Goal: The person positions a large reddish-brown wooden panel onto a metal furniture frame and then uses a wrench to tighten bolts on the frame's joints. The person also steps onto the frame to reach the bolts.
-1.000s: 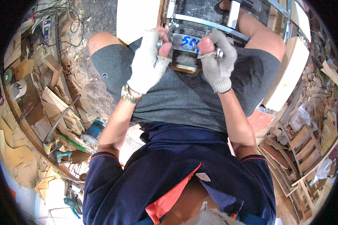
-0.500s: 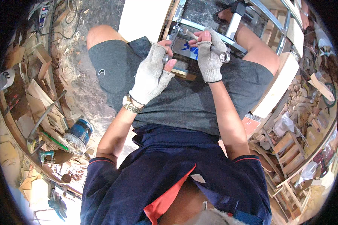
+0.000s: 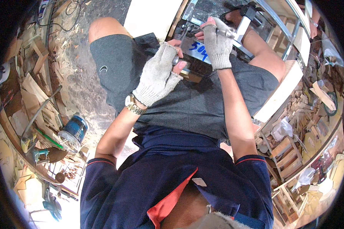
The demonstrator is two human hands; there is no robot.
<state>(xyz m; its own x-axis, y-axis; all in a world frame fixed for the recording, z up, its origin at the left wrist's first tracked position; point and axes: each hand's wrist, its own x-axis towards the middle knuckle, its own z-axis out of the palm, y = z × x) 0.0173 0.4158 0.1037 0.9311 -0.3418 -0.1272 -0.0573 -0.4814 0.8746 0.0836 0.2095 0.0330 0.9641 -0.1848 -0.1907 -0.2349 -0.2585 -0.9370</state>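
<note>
Both my hands wear pale fingerless knit gloves. My left hand (image 3: 160,72) is closed round a slim metal hand tool (image 3: 175,60), whose shiny rounded end shows between fingers and thumb; a thin shaft points away toward the metal frame, and its kind is unclear. Farther off and to the right, my right hand (image 3: 218,44) is closed on a wrench (image 3: 230,33), its ring end sticking out on the right. Beneath both hands lies a grey metal plate (image 3: 197,49) with blue handwriting. It sits within a silver metal frame (image 3: 239,46) between my legs.
White boards (image 3: 145,17) stand at the frame's left and right. A dark clamp-like piece (image 3: 250,13) sits on the frame. Another person's arm (image 3: 314,24) shows at the far right. Wood offcuts (image 3: 296,105) and a blue bucket (image 3: 75,128) lie around me.
My right hand has moved away from me and slightly right with the wrench, which has turned. My left hand stays closed on its tool, shifted slightly right.
</note>
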